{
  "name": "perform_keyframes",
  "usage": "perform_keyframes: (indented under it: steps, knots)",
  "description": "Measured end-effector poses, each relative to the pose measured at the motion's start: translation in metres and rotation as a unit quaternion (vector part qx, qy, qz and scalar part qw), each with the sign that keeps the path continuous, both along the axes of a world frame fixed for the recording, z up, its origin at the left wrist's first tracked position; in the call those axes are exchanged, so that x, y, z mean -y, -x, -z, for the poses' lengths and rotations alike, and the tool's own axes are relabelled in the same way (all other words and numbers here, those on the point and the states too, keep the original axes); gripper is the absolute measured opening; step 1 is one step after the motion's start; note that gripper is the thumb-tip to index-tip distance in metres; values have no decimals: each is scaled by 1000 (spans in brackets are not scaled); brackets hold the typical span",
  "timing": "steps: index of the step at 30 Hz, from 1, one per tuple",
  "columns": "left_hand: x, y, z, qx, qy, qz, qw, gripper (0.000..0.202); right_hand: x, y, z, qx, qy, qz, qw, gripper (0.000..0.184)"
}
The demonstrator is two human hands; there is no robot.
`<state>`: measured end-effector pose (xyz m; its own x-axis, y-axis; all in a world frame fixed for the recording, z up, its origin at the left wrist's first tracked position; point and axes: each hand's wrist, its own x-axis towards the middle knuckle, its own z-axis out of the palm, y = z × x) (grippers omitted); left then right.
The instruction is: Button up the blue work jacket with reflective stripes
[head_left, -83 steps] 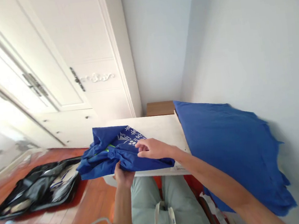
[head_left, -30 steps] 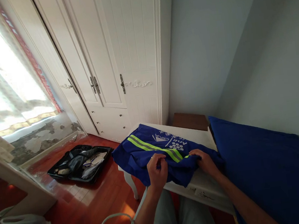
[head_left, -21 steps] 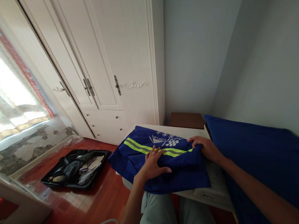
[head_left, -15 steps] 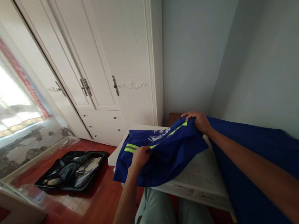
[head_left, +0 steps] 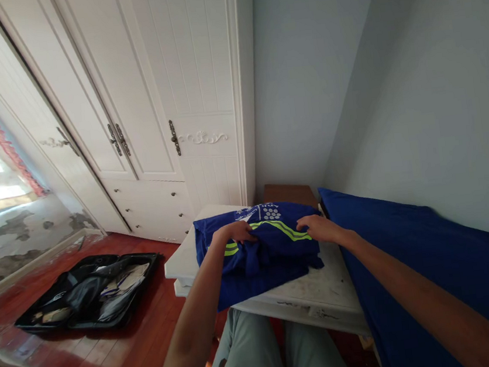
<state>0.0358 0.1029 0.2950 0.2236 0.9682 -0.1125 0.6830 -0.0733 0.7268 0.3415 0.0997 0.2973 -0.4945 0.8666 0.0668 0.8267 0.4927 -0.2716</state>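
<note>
A blue work jacket [head_left: 274, 256] with yellow-green reflective stripes and white printed lettering lies partly bunched on a white table [head_left: 327, 286]. My left hand [head_left: 237, 231] is closed on the cloth near the stripe, left of the middle. At the stripe's right end, my right hand [head_left: 318, 228] pinches the cloth between its fingers. Between the two hands the stripe runs in a wavy line. Loose folds hang toward me below my left hand, and the lower left part reaches the table's front edge.
On the red wooden floor [head_left: 126, 350] at left lies an open black suitcase [head_left: 89, 289] with clothes inside. A white wardrobe [head_left: 198, 83] stands behind the table. Blue fabric [head_left: 412, 258] covers a raised surface at right. A brown wooden piece [head_left: 290, 193] sits behind the jacket.
My right hand has come down and toward me from the jacket's far right edge to the stripe. My left hand has moved slightly up. The jacket lies flatter, showing more print. The view has shifted right.
</note>
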Motion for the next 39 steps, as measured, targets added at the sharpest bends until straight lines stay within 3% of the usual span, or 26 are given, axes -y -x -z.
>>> perform_keyframes:
  steps: [3, 6, 9, 11, 14, 19, 22, 25, 26, 28, 30, 33, 36, 39]
  knots:
    - [-10, -29, 11, -25, 79, 88, 993, 24, 47, 36, -2, -52, -16, -78, 995, 43]
    - [-13, -43, 12, -27, 77, 125, 989, 29, 97, 74, -3, -49, 70, -210, 974, 35]
    - [-2, -31, 6, 2, 31, 150, 988, 21, 130, 89, 3, -46, 120, -285, 950, 30]
    - [16, -12, 4, 25, -2, 165, 986, 15, 138, 87, 7, -66, 131, -292, 945, 29]
    - [49, 14, 11, 63, -55, 166, 983, 17, 137, 78, 10, -136, 135, -261, 946, 25]
    - [88, 22, 29, 71, -182, 21, 980, 37, 123, 70, 21, -281, 134, -178, 933, 23]
    - [89, 7, 35, 29, -225, 54, 972, 38, 103, 63, 43, -305, 47, -122, 943, 27]
    - [82, -10, 44, -40, -221, 115, 968, 84, 80, 51, 70, -259, -36, -12, 965, 41]
    - [79, -14, 49, -61, -216, 117, 968, 90, 75, 46, 77, -232, -44, 30, 971, 47]
    - [74, -20, 58, -72, -207, 95, 971, 73, 68, 39, 87, -177, -37, 89, 979, 60]
    - [71, -22, 61, -47, -208, 52, 976, 50, 67, 35, 89, -129, -16, 109, 985, 59]
    - [74, -16, 45, 36, -230, -26, 972, 36, 73, 35, 78, -90, 1, 100, 991, 30]
    - [86, -8, 5, 137, -274, -83, 948, 32, 82, 34, 55, -145, -28, 94, 985, 27]
    - [95, -7, -40, 250, -286, -105, 919, 33, 92, 27, 32, -292, -19, 97, 951, 24]
